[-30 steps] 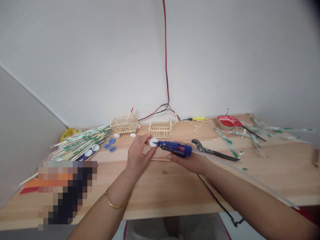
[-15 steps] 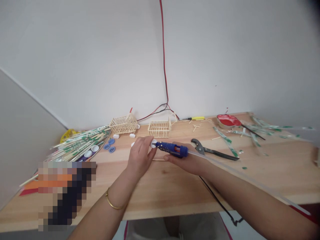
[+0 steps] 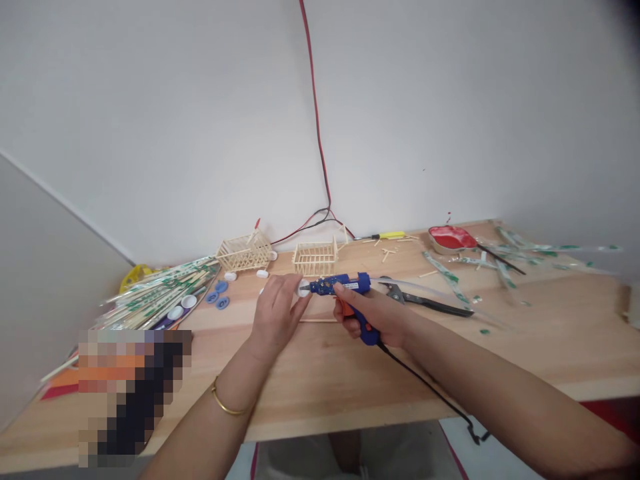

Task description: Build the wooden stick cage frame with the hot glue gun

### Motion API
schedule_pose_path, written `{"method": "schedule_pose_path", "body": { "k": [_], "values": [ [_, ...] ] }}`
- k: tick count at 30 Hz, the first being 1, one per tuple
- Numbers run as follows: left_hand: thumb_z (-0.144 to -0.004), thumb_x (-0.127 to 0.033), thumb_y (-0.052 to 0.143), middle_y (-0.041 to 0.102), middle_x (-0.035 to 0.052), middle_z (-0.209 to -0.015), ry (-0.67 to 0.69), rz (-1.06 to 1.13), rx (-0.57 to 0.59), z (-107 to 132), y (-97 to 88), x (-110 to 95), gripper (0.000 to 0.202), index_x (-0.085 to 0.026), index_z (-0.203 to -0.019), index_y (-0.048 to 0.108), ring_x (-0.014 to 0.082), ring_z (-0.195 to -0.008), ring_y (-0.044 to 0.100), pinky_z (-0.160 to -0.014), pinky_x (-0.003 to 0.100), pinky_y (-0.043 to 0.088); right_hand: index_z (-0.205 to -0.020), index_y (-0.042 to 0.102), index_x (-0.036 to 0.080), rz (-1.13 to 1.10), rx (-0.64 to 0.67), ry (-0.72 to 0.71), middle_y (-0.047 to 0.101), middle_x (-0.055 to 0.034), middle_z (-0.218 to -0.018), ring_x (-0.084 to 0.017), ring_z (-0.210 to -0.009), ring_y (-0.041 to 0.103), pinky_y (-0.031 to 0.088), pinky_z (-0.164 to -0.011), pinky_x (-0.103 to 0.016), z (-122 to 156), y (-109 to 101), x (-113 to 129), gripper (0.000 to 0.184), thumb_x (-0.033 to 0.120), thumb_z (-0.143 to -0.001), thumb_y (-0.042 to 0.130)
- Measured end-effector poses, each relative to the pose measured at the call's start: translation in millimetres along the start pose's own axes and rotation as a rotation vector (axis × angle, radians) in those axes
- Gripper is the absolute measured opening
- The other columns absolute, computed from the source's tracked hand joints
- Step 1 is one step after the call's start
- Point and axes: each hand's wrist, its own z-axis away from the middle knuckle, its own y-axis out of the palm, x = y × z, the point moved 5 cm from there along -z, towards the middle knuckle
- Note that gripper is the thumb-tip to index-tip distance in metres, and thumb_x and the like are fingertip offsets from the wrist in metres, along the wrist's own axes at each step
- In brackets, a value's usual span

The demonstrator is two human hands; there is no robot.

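Note:
My right hand [image 3: 373,313] is wrapped round a blue hot glue gun [image 3: 333,285], its fingers at the orange trigger. A clear glue stick [image 3: 410,285] trails from the gun's back end. Between the fingers and thumb of my left hand [image 3: 277,307] is a white bottle cap [image 3: 303,288], and the gun's nozzle points into it; whether they touch I cannot tell. Just beyond my hands stands a small cart-like frame of wooden sticks [image 3: 315,259]. A second stick cart [image 3: 245,251], with white caps at its base, stands further left.
Blue caps [image 3: 217,295] and white caps [image 3: 182,307] lie left, beside bundled wrapped sticks [image 3: 165,290]. Black-handled pliers [image 3: 435,303] rest right of the gun. Behind are a yellow-handled tool [image 3: 391,235] and a red-filled dish [image 3: 453,239]. The gun's black cord [image 3: 425,380] hangs over the front edge.
The glue gun has rolled in my right hand, so its handle and orange trigger now show. My left hand keeps the cap at the nozzle. The view has shifted slightly.

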Motion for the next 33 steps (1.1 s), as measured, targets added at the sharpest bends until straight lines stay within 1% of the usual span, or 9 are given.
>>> {"method": "schedule_pose_path", "body": {
  "k": [6,10,15,19,22,24,26,28,33],
  "values": [
    [-0.079,-0.028,0.064,0.064,0.008,-0.094,-0.153,0.074,-0.065,-2.2,-9.0,15.4,0.035,-0.018,-0.111,0.055,0.0182,-0.08,0.059,-0.077,0.032,0.046,-0.062,0.056,0.014,0.023,-0.039,-0.153,0.049,0.0019,-0.057,-0.005,-0.045,0.036,0.029,-0.044,-0.02,6.8,-9.5,15.6,0.046,0.058,-0.074,0.061],
    [-0.076,-0.031,0.067,0.063,0.0078,-0.096,-0.171,0.089,-0.093,-2.3,-12.1,17.6,0.037,-0.019,-0.11,0.057,0.018,-0.083,0.059,-0.079,0.032,0.047,-0.064,0.056,0.015,0.116,-0.029,-0.2,0.049,0.0014,-0.059,-0.006,-0.047,0.038,0.029,-0.046,-0.021,5.0,-14.0,15.1,0.046,0.059,-0.076,0.058],
    [-0.076,-0.031,0.068,0.059,0.0057,-0.092,-0.16,0.094,-0.107,-5.0,-15.4,12.2,0.036,-0.018,-0.108,0.059,0.0162,-0.082,0.058,-0.075,0.031,0.048,-0.069,0.057,0.016,0.464,-0.059,-0.296,0.049,0.0012,-0.058,-0.008,-0.05,0.041,0.032,-0.047,-0.022,9.9,-10.8,19.9,0.048,0.062,-0.078,0.051],
    [-0.075,-0.029,0.069,0.058,0.0051,-0.089,-0.13,0.119,-0.125,-7.2,-18.2,5.1,0.03,-0.017,-0.101,0.06,0.0163,-0.084,0.057,-0.073,0.029,0.047,-0.074,0.063,0.019,0.756,-0.137,-0.348,0.052,0.0004,-0.056,-0.013,-0.055,0.05,0.04,-0.052,-0.025,21.6,-1.7,34.2,0.038,0.056,-0.079,0.054],
    [-0.074,-0.027,0.07,0.058,0.0044,-0.087,-0.13,0.128,-0.123,-8.1,-18.5,1.4,0.027,-0.018,-0.098,0.06,0.0157,-0.082,0.057,-0.071,0.029,0.047,-0.089,0.067,0.023,0.847,-0.154,-0.424,0.062,-0.0013,-0.065,-0.019,-0.067,0.059,0.048,-0.061,-0.029,28.8,6.9,45.2,0.031,0.049,-0.079,0.056],
    [-0.074,-0.026,0.07,0.058,0.0041,-0.086,-0.124,0.152,-0.118,-8.1,-17.9,-0.4,0.027,-0.017,-0.097,0.059,0.0151,-0.081,0.057,-0.071,0.028,0.047,-0.102,0.066,0.025,0.865,-0.134,-0.469,0.068,-0.0024,-0.083,-0.022,-0.082,0.063,0.051,-0.072,-0.033,30.3,10.5,47.8,0.033,0.047,-0.08,0.055],
    [-0.074,-0.025,0.07,0.057,0.0039,-0.086,-0.116,0.178,-0.106,-7.7,-16.7,-1.5,0.027,-0.017,-0.098,0.058,0.0149,-0.081,0.056,-0.071,0.028,0.047,-0.111,0.064,0.027,0.869,-0.115,-0.491,0.069,-0.0023,-0.1,-0.024,-0.094,0.063,0.051,-0.081,-0.035,29.0,10.9,46.3,0.036,0.046,-0.081,0.054],
    [-0.075,-0.024,0.069,0.056,0.004,-0.086,-0.109,0.188,-0.095,-7.1,-15.5,-2.0,0.027,-0.017,-0.098,0.058,0.0148,-0.08,0.055,-0.071,0.028,0.047,-0.113,0.063,0.028,0.876,-0.103,-0.495,0.068,-0.0016,-0.107,-0.024,-0.099,0.062,0.051,-0.085,-0.036,25.8,9.0,42.3,0.037,0.047,-0.082,0.054],
    [-0.076,-0.023,0.068,0.055,0.0044,-0.086,-0.09,0.174,-0.086,-6.6,-13.9,-3.7,0.025,-0.017,-0.098,0.058,0.0149,-0.08,0.055,-0.071,0.028,0.048,-0.108,0.064,0.029,0.905,-0.104,-0.49,0.067,-0.0012,-0.107,-0.024,-0.099,0.062,0.049,-0.084,-0.036,18.5,5.0,33.8,0.034,0.049,-0.082,0.054]
  ]
}}
